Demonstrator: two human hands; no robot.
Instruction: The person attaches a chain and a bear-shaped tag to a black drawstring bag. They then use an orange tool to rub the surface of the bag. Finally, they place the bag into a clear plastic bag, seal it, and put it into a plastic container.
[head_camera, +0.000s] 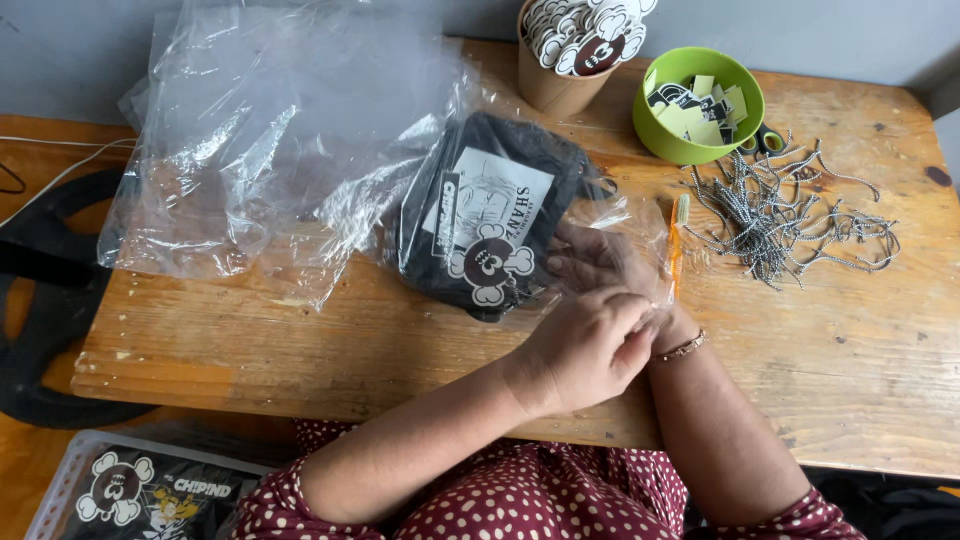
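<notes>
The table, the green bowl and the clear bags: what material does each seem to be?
Table: bare wood, matte, with visible grain and knots. Green bowl: likely plastic, smooth and evenly coloured. Clear bags: thin plastic film, glossy, wrinkled and see-through.

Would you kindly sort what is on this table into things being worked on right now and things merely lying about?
In hand:
- left hand and right hand, at the clear bag's opening
- clear bag
- dark folded garment with skull tag inside it

Lying about:
- pile of empty plastic bags
- paper cup of skull tags
- green bowl
- loose cords
- scissors
- white crate
</notes>
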